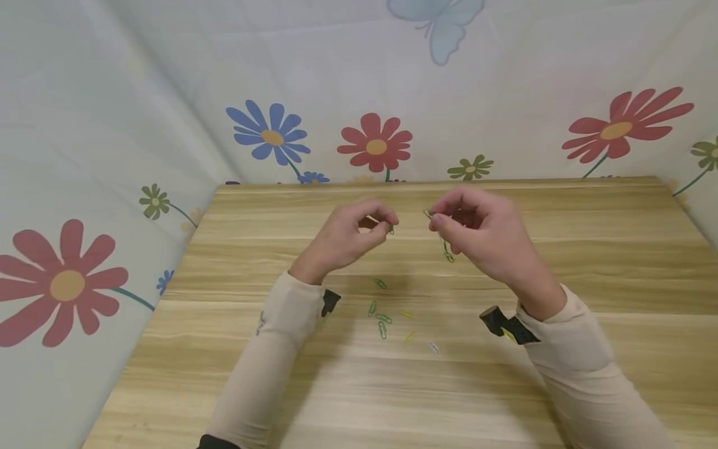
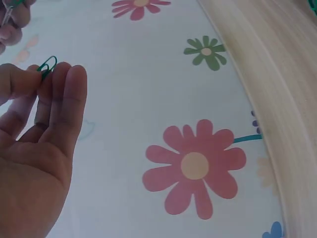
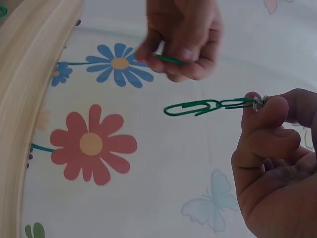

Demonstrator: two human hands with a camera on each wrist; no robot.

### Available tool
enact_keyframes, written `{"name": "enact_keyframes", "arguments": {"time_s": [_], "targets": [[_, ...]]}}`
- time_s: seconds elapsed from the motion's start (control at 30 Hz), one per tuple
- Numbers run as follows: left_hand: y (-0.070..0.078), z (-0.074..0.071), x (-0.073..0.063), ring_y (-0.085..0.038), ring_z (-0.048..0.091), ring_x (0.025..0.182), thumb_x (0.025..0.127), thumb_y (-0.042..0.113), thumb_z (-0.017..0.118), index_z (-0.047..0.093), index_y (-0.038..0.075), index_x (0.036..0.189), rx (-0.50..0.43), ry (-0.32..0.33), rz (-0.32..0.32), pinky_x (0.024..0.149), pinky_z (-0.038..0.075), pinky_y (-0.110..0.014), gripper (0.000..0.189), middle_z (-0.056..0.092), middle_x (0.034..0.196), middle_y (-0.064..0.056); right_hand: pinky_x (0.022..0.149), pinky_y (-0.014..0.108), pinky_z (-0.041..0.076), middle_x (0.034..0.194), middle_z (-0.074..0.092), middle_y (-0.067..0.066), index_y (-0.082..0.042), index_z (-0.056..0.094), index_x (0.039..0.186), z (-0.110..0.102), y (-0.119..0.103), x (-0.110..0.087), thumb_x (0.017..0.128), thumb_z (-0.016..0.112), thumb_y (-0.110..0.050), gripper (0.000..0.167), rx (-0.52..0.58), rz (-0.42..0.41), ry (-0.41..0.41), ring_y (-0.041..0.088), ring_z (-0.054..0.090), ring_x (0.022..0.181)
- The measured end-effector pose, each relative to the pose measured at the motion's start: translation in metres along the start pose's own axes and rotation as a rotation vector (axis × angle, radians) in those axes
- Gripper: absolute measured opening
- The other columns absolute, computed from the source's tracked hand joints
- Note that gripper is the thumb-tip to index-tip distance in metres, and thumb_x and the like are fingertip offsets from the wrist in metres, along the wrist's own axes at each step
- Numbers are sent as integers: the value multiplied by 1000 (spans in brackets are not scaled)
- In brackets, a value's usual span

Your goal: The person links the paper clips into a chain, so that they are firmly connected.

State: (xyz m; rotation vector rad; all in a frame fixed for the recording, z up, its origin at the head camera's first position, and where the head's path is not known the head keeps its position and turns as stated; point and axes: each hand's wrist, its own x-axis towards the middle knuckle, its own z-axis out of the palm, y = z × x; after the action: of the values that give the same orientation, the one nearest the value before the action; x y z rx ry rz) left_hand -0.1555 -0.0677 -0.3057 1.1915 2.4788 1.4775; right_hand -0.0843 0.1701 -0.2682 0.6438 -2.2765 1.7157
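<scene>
Thumb and fingertips of my left hand [image 1: 353, 234] pinch a single green paper clip [image 2: 49, 65], its looped end sticking out past the fingers in the left wrist view. Opposite it, my right hand [image 1: 487, 236] pinches a short chain of paper clips [image 3: 190, 107]. Two linked green clips hang from that chain, and a whitish clip [image 3: 257, 103] shows at the fingertips; the rest is hidden by the fingers. Both hands are raised over the table, a small gap apart.
Several loose green paper clips [image 1: 383, 329] lie on the wooden table [image 1: 224, 349] below the hands. Beside them are two yellow clips [image 1: 410, 337] and a white clip [image 1: 433, 347]. A flower-printed cloth [image 1: 505, 75] stands behind the table and along its left side.
</scene>
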Motion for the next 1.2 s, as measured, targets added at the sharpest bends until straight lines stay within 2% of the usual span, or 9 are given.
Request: {"name": "enact_keyframes", "arguments": {"time_s": [0.3,0.43,0.57,0.8,0.9,1.03,1.2], "targets": [[12,1,2,-17,65,86,96,-8,59,73,-3,105,-18,172,269,76,59,-38,17,69,102,-10,48,26,45,81,62,8,-1,69,99,12,3,-2,94,66,-2,6,-16,27,-37,21,52,53],[16,2,2,-18,65,84,94,-11,61,72,-5,108,-21,226,337,74,59,-34,19,69,98,-11,49,27,46,81,62,9,0,69,100,15,4,-2,95,65,-1,7,-6,29,-41,22,52,53],[22,3,3,-18,66,84,94,-11,61,70,-6,115,-12,266,356,73,59,-32,24,69,95,-11,49,27,47,82,62,9,1,69,100,21,4,-2,95,65,-1,7,-8,14,-36,20,52,53],[30,4,1,-19,67,80,92,-13,59,65,-7,122,-42,299,347,72,59,-32,31,70,91,-11,46,27,44,81,63,10,2,70,100,28,5,-2,95,65,1,8,41,6,-3,21,52,52],[35,5,-1,-21,67,76,91,-15,59,63,-9,125,-62,300,359,70,59,-32,35,70,90,-13,43,25,42,82,65,14,5,69,102,29,3,-2,95,64,2,9,111,31,7,19,51,51],[43,6,-2,-22,69,75,89,-16,61,61,-10,125,-72,307,391,68,59,-31,36,71,90,-16,41,24,40,84,68,14,8,63,104,29,0,-3,96,63,4,9,275,67,2,17,50,50],[48,8,-3,-21,70,77,88,-18,61,59,-11,125,-68,311,421,70,59,-31,38,71,90,-17,41,24,42,84,68,15,8,57,103,29,-2,-3,95,62,7,10,412,63,-24,18,51,50]]}}
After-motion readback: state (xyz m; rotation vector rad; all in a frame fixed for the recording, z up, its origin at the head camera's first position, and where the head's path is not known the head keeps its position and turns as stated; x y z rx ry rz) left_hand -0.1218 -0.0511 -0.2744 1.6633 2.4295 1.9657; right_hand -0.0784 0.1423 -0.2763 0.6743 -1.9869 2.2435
